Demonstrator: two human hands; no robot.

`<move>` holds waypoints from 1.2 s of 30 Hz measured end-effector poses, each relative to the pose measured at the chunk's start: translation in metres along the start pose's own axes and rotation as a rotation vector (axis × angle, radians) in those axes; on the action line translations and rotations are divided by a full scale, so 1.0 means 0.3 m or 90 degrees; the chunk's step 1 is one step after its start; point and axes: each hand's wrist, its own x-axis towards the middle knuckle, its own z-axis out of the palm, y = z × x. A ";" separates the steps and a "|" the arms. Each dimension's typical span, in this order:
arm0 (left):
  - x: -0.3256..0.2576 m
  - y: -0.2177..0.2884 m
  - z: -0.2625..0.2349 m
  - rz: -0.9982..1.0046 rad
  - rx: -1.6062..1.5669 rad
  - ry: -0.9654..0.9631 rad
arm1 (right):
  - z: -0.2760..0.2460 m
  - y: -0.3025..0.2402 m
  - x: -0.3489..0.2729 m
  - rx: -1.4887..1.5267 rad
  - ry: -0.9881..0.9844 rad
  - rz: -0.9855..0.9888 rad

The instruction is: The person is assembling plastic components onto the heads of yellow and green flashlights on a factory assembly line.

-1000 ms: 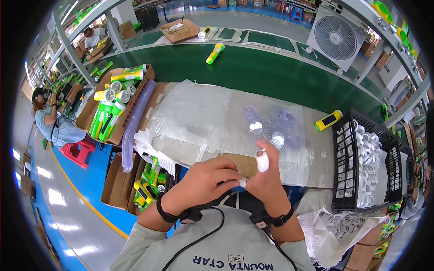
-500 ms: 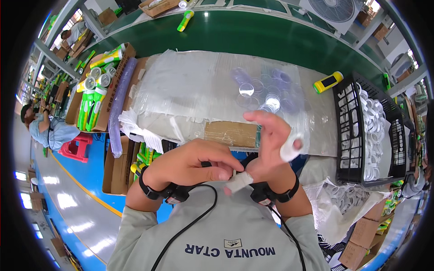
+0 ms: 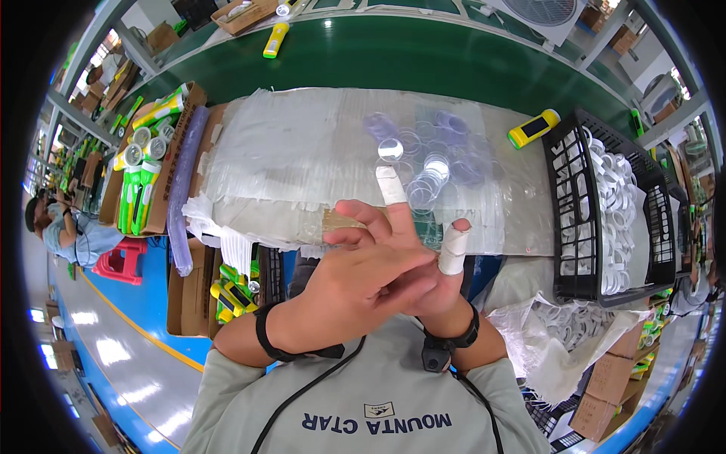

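My right hand (image 3: 423,291) is turned palm up in front of my chest, fingers apart and some of them half bent. White tape (image 3: 390,186) wraps the tip of its index finger, and another white tape wrap (image 3: 454,251) sits around its thumb. My left hand (image 3: 348,284) reaches across the right palm. Its fingertips are pressed together at the lower edge of the thumb wrap; the exact pinch is partly hidden. Beyond the hands, clear round plastic lenses (image 3: 436,170) lie loosely spread on the wrapped tabletop (image 3: 295,144).
At right stands a black crate (image 3: 563,261) of white rings, above a white sack (image 3: 518,333). A yellow flashlight (image 3: 534,129) lies near the crate. Left, a carton (image 3: 193,102) holds several flashlights beside a plastic roll (image 3: 181,197). Behind runs a green conveyor (image 3: 408,57).
My left fingers have left the taped finger close to my chest and moved to the taped thumb. The right hand has turned, its taped index finger now pointing away. The view has shifted slightly.
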 end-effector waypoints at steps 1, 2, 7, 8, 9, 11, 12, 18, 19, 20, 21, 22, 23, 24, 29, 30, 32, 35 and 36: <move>0.008 0.011 0.000 -0.012 0.016 0.012 | 0.004 0.001 0.000 0.002 0.005 -0.001; 0.016 0.015 0.002 -0.023 0.030 0.023 | 0.003 0.001 -0.002 0.003 0.012 -0.003; 0.033 -0.015 0.013 -0.021 -0.020 -0.003 | -0.016 0.020 -0.023 -0.040 0.048 -0.003; 0.034 -0.018 0.014 -0.030 -0.083 0.002 | -0.011 0.021 -0.025 -0.065 0.071 -0.007; 0.035 -0.009 0.005 -0.029 -0.082 0.000 | -0.011 0.023 -0.029 -0.064 0.071 -0.008; 0.042 0.019 -0.022 -0.147 -0.173 -0.108 | -0.007 0.018 -0.034 -0.155 0.084 -0.018; 0.041 0.017 -0.022 -0.146 -0.172 -0.110 | 0.001 0.004 -0.035 -0.154 0.085 -0.021; 0.000 -0.029 -0.004 -0.281 -0.282 -0.140 | -0.054 -0.014 -0.054 -0.420 0.225 -0.060; -0.017 -0.053 0.000 -0.293 -0.305 -0.131 | -0.063 -0.011 -0.062 -0.583 0.245 -0.146; -0.032 -0.071 0.001 -0.305 -0.321 -0.121 | -0.070 -0.014 -0.064 -0.739 0.261 -0.239; -0.055 -0.088 0.007 -0.308 -0.314 -0.121 | -0.066 -0.027 -0.068 -0.732 0.260 -0.243; -0.079 -0.105 0.013 -0.294 -0.303 -0.062 | -0.057 -0.046 -0.069 -0.865 0.245 -0.318; -0.088 -0.109 0.015 -0.277 -0.296 -0.008 | -0.056 -0.066 -0.076 -1.002 0.233 -0.393; -0.096 -0.108 0.003 -0.258 -0.266 0.017 | -0.066 -0.077 -0.078 -1.054 0.208 -0.461; -0.093 -0.074 -0.078 -0.099 -0.122 0.034 | -0.035 -0.153 -0.086 -1.169 0.151 -0.441; -0.080 -0.059 -0.093 -0.070 -0.112 0.021 | -0.041 -0.150 -0.088 -1.095 0.139 -0.472; -0.055 -0.032 -0.117 -0.043 -0.101 0.009 | -0.040 -0.145 -0.086 -1.018 0.126 -0.500; -0.018 -0.011 -0.131 -0.020 -0.105 -0.115 | -0.032 -0.139 -0.070 -0.993 0.064 -0.490; -0.006 -0.011 -0.132 -0.021 -0.121 -0.201 | -0.033 -0.134 -0.065 -0.997 0.044 -0.510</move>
